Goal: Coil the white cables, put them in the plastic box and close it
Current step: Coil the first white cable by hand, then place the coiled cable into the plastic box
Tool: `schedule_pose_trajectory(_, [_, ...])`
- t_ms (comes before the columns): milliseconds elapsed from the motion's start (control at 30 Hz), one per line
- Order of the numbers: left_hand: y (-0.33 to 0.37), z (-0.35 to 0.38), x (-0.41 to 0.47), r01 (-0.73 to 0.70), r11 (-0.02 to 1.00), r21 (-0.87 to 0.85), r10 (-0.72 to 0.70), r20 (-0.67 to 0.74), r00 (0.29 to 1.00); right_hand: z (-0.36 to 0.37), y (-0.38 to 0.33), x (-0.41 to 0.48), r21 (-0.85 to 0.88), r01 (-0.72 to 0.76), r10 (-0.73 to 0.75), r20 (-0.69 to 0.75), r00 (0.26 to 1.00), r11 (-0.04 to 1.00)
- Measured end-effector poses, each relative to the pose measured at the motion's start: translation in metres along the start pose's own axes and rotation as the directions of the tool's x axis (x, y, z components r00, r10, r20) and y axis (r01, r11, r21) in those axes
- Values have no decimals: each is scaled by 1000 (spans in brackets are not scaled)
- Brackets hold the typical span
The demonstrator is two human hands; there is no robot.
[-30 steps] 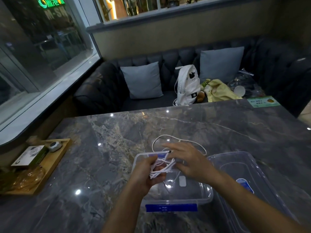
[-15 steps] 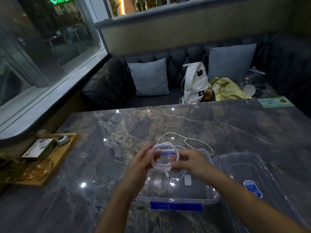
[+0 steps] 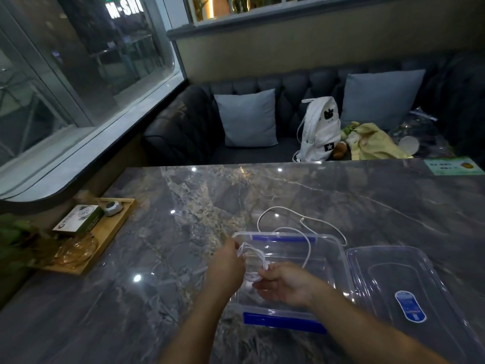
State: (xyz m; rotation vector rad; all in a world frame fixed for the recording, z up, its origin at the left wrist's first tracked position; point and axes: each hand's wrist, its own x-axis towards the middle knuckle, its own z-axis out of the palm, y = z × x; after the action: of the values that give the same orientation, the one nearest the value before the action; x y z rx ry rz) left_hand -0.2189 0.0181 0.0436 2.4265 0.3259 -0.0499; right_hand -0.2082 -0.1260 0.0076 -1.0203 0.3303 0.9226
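- Two forearms come into view from the bottom edge, both bare up to where the frame cuts them off; no sleeve shows on either.
- The left hand (image 3: 226, 269) wears no glove, and no ring or watch shows on it.
- The right hand (image 3: 284, 283) is likewise ungloved, its wrist plain, with no band or bracelet.
- The dim light hides finer detail such as nails.
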Motion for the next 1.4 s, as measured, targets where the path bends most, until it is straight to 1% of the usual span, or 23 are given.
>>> schedule_pose_trajectory(67, [-3, 4, 1, -2, 999, 48, 1, 12, 1000, -2, 2, 7, -25, -3, 2, -36, 999, 1000])
schedule_pose_trajectory(133, [-7, 12, 2, -11, 996, 92, 6, 49, 999, -7, 4, 12, -93, 9, -17, -84, 996, 996])
schedule_pose_trajectory(200, [-10, 21, 4, 5, 998, 67, -10, 72, 997, -15, 5, 18, -127, 30, -46, -124, 991, 991])
schedule_pose_trajectory(267, [-12, 29, 6, 54, 998, 29, -56, 58, 997, -22, 6, 23, -165, 49, -77, -167, 983, 985])
schedule_pose_trajectory(333, [-13, 38, 9, 58, 998, 26, -59, 37, 998, -26, 9, 27, -266, 56, -112, -200, 973, 962])
schedule_pose_trajectory(367, [-14, 42, 10, 41, 998, 41, -42, 24, 999, -26, 11, 28, -355, 54, -139, -217, 966, 933])
schedule_pose_trajectory(400, [-13, 44, 11, 24, 998, 57, -24, 8, 1000, -26, 12, 30, -472, 49, -177, -232, 956, 881])
schedule_pose_trajectory(467, [-13, 47, 15, 11, 996, 84, -10, -10, 1000, -24, 14, 34, -688, 35, -272, -239, 932, 725])
schedule_pose_trajectory(500, [-14, 49, 17, 3, 993, 118, -2, -12, 1000, -22, 14, 36, -749, 33, -308, -230, 923, 661])
schedule_pose_trajectory(567, [-16, 53, 21, 10, 984, 175, -9, -10, 1000, -17, 13, 38, -802, 56, -350, -196, 916, 595])
schedule_pose_trajectory(633, [-18, 57, 25, 46, 978, 205, -47, -1, 999, -15, 13, 39, -836, 90, -377, -146, 915, 542])
schedule_pose_trajectory(767, [-23, 63, 29, 48, 939, 339, -75, 67, 995, -21, 14, 40, -898, 143, -378, -28, 925, 415])
schedule_pose_trajectory(867, [-28, 65, 31, 5, 935, 354, -53, 125, 991, -26, 12, 40, -918, 132, -383, -24, 923, 375])
schedule_pose_trajectory(967, [-28, 66, 36, -9, 917, 399, -58, 157, 986, -26, 9, 41, -923, 154, -412, -5, 911, 353])
schedule_pose_trajectory(1033, [-27, 67, 38, -8, 914, 405, -65, 166, 984, -25, 6, 43, -943, 136, -387, 9, 922, 303])
schedule_pose_trajectory(1133, [-25, 68, 41, -20, 917, 399, -44, 152, 987, -23, -5, 41, -987, 57, -316, 7, 949, 148])
schedule_pose_trajectory(1233, [-15, 62, 45, -76, 919, 387, 25, 134, 991, -21, -21, 29, -996, 79, -279, 85, 957, -35])
schedule_pose_trajectory(1300, [-6, 60, 48, -167, 933, 318, 120, 161, 980, -23, -33, 16, -979, 105, -305, 156, 939, -177])
schedule_pose_trajectory(1367, [6, 59, 48, -272, 942, 195, 234, 200, 951, -30, -43, 8, -931, 69, -334, 197, 922, -358])
schedule_pose_trajectory(1400, [11, 59, 47, -336, 930, 146, 296, 241, 924, -34, -48, 6, -890, 32, -328, 201, 923, -455])
